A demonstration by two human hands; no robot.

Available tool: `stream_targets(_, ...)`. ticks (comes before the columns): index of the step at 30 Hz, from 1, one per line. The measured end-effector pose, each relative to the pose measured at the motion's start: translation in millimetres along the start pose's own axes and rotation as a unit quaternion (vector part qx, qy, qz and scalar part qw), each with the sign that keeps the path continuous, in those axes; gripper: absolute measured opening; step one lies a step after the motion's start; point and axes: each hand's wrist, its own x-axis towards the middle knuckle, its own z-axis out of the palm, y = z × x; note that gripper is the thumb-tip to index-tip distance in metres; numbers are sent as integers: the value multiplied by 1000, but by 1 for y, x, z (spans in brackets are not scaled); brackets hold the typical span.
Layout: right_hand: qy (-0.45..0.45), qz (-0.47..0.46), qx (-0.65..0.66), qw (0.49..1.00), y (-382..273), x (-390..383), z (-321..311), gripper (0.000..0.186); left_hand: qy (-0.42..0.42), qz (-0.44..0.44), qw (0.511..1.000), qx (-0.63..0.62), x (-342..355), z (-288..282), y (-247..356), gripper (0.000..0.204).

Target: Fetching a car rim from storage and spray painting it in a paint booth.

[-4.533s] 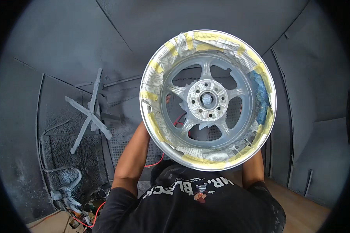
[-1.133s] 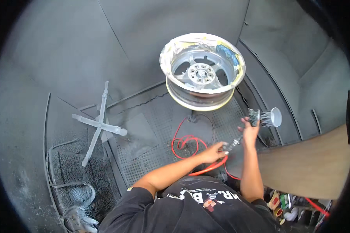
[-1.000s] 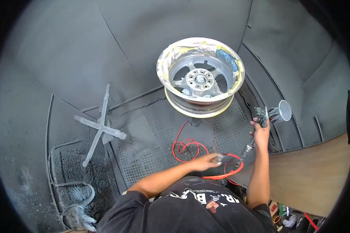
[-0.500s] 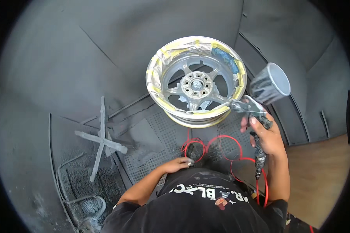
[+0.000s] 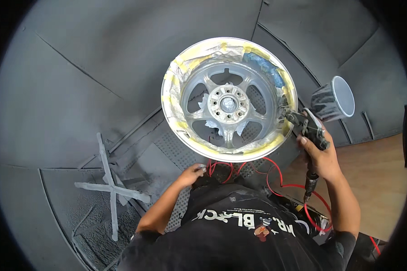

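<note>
Aiming stage, apparently: spray gun at the wheel!
Right hand grasps it; left hand's grip unclear; steady aim needed next.

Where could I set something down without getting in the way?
The gray floor between the cross-shaped stand and the wheel looks bare. It's crowded right of the wheel, where the right hand holds the spray gun with its cup, and below, where red hose loops beside the left hand.

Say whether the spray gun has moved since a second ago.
Yes: judged against the wheel, the spray gun has moved up and left; its nozzle, then clear, now overlaps the wheel's right edge.
</note>
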Motion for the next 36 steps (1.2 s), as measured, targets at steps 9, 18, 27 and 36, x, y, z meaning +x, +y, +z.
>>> stream_targets(9,-92,67,76,991,-29,-27,13,67,248,-28,950,-189,29,-80,65,33)
stream_targets(18,-103,41,73,991,-56,-26,31,66,292,124,901,-295,56,-97,99,35)
stream_targets(27,-17,-44,79,996,-44,-1,27,48,288,106,891,-334,57,-86,99,34)
stream_targets(36,7,-67,78,995,-32,-9,17,49,270,49,913,-301,21,-34,109,38)
